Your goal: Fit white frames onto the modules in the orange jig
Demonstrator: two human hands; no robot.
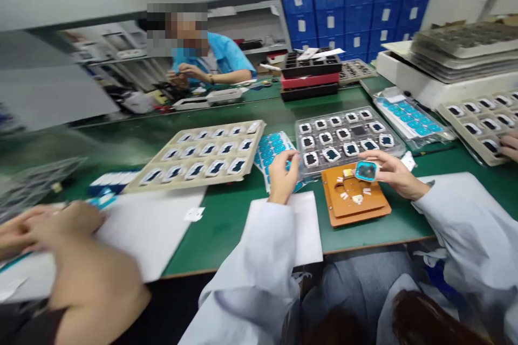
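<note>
My right hand [394, 173] grips a small rounded-square part with a blue rim and a dark face [367, 171], like a watch case, held above an orange fixture block [358, 207]. The block has a round recess with white pads around it. My left hand [284, 175] is raised left of the block, thumb and fingertips pinched together; anything between them is too small to make out. Behind that hand lies a sheet of blue stickers [267, 153]. A clear tray [343, 137] holding several white-framed dark parts sits beyond the block.
A beige tray of similar parts [218, 145] stands left, and another tray [471, 129] is at the right, with a co-worker's hand [510, 145] on it. At left are another co-worker's hands [60, 226]. White paper [309, 221] lies under my left forearm. Across the table sits a person in blue [226, 56].
</note>
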